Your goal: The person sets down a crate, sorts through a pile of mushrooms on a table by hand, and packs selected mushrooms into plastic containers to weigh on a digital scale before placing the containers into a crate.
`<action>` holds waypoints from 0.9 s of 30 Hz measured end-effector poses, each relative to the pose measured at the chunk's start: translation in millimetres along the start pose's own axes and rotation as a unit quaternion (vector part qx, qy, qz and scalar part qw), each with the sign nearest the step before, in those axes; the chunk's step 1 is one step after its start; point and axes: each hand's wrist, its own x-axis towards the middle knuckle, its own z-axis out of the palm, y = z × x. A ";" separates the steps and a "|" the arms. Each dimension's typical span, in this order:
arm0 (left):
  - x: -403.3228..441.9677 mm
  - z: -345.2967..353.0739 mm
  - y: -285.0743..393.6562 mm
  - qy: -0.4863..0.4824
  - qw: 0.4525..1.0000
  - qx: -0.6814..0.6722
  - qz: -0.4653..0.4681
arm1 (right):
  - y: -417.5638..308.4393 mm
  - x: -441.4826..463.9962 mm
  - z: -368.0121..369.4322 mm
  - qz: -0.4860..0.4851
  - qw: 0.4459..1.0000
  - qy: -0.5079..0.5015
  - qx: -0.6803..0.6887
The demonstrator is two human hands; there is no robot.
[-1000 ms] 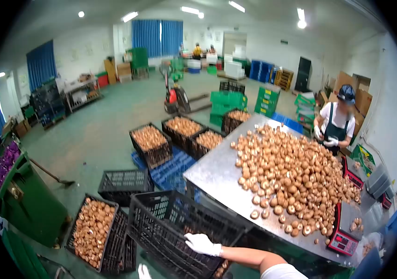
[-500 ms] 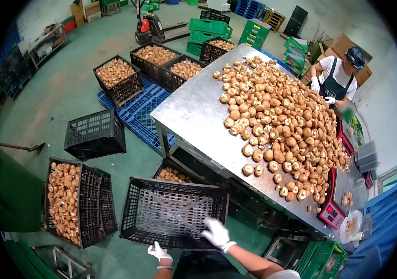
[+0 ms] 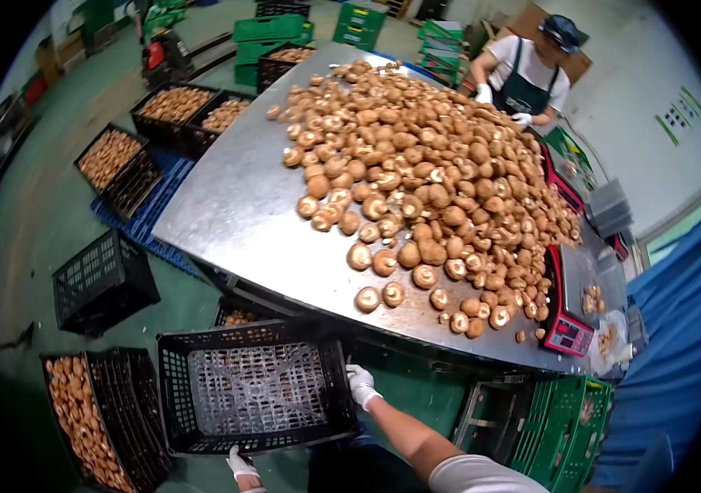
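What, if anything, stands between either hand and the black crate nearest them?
Nothing visible: the right hand is on the right end of the black crate, the left hand on its near rim.

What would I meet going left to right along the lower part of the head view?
Mushroom-filled crate → open black crate → gloved right hand → green crates → blue curtain.
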 end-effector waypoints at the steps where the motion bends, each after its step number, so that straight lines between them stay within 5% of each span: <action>1: -6.3 2.7 3.2 -0.023 1.000 0.012 0.002 | -22.7 -20.0 -18.9 0.039 0.997 -0.051 -0.053; 5: -20.0 12.3 -13.5 -0.032 0.995 0.041 0.087 | -37.2 -57.2 -58.0 0.030 0.981 -0.033 -0.187; 7: -18.8 17.5 -11.4 -0.023 0.994 0.074 0.081 | -44.9 -64.0 -66.4 -0.076 0.927 0.055 -0.362; 8: -27.3 19.0 -6.9 -0.041 0.989 0.113 0.089 | -55.4 -70.5 -74.2 0.012 0.965 0.011 -0.262; 11: -71.8 62.8 22.0 -0.114 0.982 0.114 0.095 | -31.8 -55.8 -73.8 0.050 0.973 0.035 -0.222; 14: -70.0 69.7 42.5 -0.177 0.951 0.202 0.151 | 29.3 -44.2 -84.9 0.033 0.992 0.106 0.062; 16: -81.5 98.6 69.7 -0.191 0.953 0.191 0.139 | 69.5 -29.0 -83.7 -0.002 0.987 0.160 0.015; 19: -27.0 113.3 77.3 -0.196 0.945 0.235 0.118 | 31.5 -39.2 -72.9 -0.041 0.985 0.167 0.019; 21: -14.8 134.6 76.1 -0.111 0.930 0.347 0.059 | 8.8 -40.2 -65.1 -0.072 0.984 0.164 0.008; 23: 21.4 141.7 48.5 -0.049 0.937 0.342 0.047 | -3.5 -25.9 -58.5 -0.048 0.965 0.198 -0.166; 25: 68.8 136.8 21.0 -0.127 0.960 0.237 0.072 | -22.1 -23.3 -46.9 -0.111 0.954 0.164 -0.224; 27: 66.5 138.6 20.1 -0.119 0.927 0.345 0.089 | -3.4 4.2 -44.2 -0.156 0.948 0.180 -0.211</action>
